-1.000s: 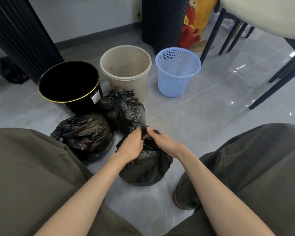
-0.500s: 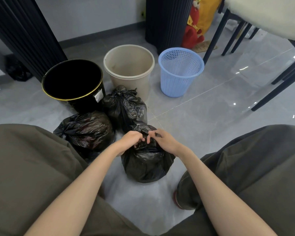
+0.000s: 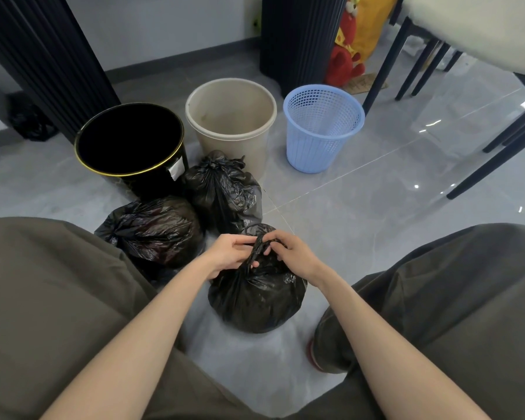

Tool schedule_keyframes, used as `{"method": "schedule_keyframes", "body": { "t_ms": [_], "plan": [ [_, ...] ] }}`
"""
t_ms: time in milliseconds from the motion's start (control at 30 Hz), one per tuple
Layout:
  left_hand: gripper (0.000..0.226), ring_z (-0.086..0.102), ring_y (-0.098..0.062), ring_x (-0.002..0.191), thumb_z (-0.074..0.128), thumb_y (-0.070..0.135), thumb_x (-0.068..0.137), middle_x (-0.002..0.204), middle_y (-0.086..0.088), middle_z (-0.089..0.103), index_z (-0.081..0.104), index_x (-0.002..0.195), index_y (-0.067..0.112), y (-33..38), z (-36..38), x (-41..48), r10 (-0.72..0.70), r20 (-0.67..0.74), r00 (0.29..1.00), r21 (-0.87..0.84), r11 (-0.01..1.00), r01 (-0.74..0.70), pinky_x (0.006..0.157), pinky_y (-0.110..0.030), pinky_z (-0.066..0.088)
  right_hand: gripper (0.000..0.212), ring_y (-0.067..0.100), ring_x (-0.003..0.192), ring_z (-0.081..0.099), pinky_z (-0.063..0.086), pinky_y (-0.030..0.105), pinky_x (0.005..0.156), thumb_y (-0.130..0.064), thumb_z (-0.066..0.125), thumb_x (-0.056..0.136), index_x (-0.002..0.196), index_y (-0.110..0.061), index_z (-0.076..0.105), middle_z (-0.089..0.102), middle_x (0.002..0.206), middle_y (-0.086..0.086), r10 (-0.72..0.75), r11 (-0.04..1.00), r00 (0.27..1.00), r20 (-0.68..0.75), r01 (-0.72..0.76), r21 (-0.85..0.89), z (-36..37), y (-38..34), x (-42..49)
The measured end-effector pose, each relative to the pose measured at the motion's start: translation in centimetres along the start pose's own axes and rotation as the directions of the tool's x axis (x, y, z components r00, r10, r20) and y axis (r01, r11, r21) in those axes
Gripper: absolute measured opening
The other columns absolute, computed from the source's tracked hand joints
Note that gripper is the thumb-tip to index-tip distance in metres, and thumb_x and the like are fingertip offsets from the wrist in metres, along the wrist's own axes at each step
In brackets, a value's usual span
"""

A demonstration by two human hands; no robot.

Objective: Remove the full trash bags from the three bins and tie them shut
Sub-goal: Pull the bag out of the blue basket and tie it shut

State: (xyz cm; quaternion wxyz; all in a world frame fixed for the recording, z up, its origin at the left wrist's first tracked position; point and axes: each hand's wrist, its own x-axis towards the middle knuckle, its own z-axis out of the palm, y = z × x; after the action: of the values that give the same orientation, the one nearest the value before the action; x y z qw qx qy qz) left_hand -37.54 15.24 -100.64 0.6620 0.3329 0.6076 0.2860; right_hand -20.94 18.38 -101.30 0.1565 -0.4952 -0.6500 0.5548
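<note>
Three bins stand in a row on the floor with no bags in them: a black bin with a gold rim [image 3: 125, 174], a beige bin [image 3: 258, 144] and a blue mesh basket [image 3: 315, 147]. In front of them lie three full black trash bags. The nearest bag [image 3: 255, 301] sits between my knees. My left hand [image 3: 228, 253] and my right hand [image 3: 294, 253] both pinch its twisted neck at the top. A second bag [image 3: 155, 231] lies to the left. The third bag [image 3: 225, 189], its top bunched, stands behind against the bins.
My knees in dark trousers fill the lower left and right. Black chair legs [image 3: 494, 159] and a pale seat stand at the right. A dark ribbed column [image 3: 300, 40] rises behind the bins, with a red and yellow toy [image 3: 346, 62] beside it. Another dark panel stands at the far left.
My hands have lifted off the bag's top and drawn its neck up into a twisted strand between them. The bag has gathered tighter. The other two bags have not moved.
</note>
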Motion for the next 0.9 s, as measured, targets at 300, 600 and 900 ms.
{"method": "schedule_keyframes", "body": {
  "t_ms": [300, 600, 900],
  "plan": [
    [0.015, 0.061, -0.009, 0.070, 0.064, 0.020, 0.087, 0.081, -0.003, 0.067, 0.071, 0.098, 0.012, -0.7, 0.1, -0.1, -0.039, -0.032, 0.999, 0.078, 0.996, 0.042, 0.072, -0.022, 0.053, 0.012, 0.009, 0.059, 0.046, 0.040, 0.016, 0.063, -0.003, 0.040, 0.097, 0.099, -0.013, 0.034, 0.062, 0.077, -0.002, -0.017, 1.000, 0.996, 0.087, 0.017, 0.004, -0.5, -0.6, -0.4],
    [0.018, 0.062, -0.018, 0.080, 0.056, 0.017, 0.092, 0.091, -0.010, 0.069, 0.070, 0.101, 0.009, -0.8, 0.2, 0.8, 0.047, -0.254, 0.966, 0.281, 0.959, 0.027, 0.072, -0.031, 0.054, 0.010, 0.001, 0.061, 0.059, 0.047, 0.016, 0.066, -0.013, 0.057, 0.092, 0.088, -0.016, 0.048, 0.068, 0.073, -0.009, 0.056, 0.998, 0.998, -0.003, -0.056, -0.034, -0.4, 0.3, -0.4],
    [0.015, 0.045, -0.011, 0.060, 0.034, 0.012, 0.099, 0.080, -0.007, 0.052, 0.043, 0.087, 0.014, -2.0, 1.4, 1.9, 0.032, -0.276, 0.961, 0.245, 0.969, 0.038, 0.053, -0.023, 0.036, 0.027, 0.011, 0.073, 0.051, 0.043, 0.015, 0.065, 0.003, 0.041, 0.092, 0.112, -0.015, 0.044, 0.061, 0.081, 0.007, 0.213, 0.972, 0.969, 0.122, -0.223, 0.074, -0.8, -0.1, -0.8]
  ]
}}
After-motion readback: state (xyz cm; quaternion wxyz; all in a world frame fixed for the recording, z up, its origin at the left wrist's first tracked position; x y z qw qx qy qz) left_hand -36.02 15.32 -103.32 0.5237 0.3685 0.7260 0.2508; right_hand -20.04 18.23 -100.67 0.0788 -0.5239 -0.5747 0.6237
